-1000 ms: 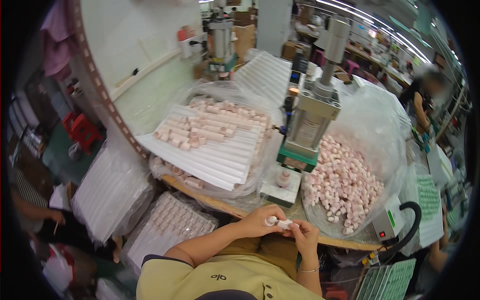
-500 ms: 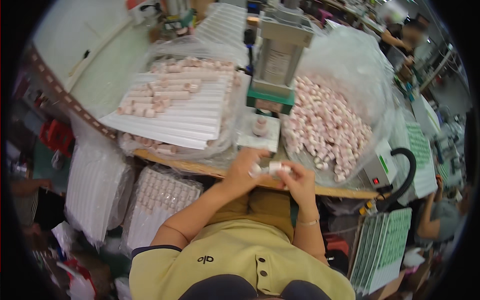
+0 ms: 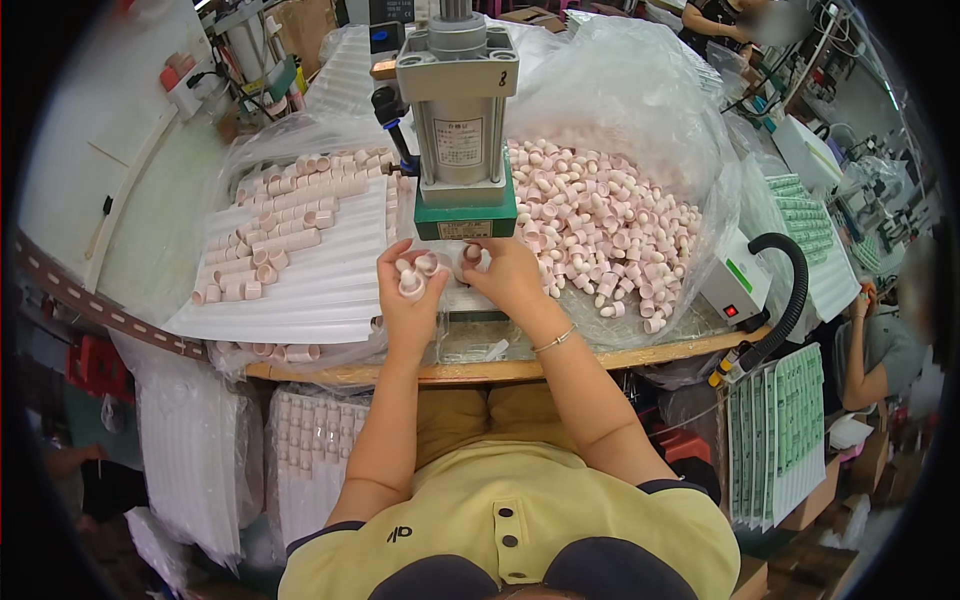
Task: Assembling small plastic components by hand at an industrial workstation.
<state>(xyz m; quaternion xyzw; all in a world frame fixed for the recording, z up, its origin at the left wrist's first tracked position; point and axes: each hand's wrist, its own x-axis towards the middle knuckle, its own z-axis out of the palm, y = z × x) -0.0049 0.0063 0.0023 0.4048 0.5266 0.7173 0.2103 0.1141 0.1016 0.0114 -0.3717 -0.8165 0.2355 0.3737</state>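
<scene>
Head view, left to right: a white ribbed tray (image 3: 300,290) with pink caps lies at centre left, and my left hand (image 3: 412,300) beside it has its grip closed on several small pink caps (image 3: 415,275). My right hand (image 3: 505,280), at frame centre under the grey press (image 3: 460,120), pinches one cap (image 3: 472,254), with the clear bag of caps (image 3: 600,220) to its right on the worktop (image 3: 560,368).

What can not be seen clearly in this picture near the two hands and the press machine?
Head view only:
- The press base: covered by both hands.
- What the right hand grips: its fingers hide it.
- How many pink caps the left hand holds: fingers cover some.
- The press top: cut off by the upper edge.
- The lower caps in the plastic bag: buried under others.
</scene>
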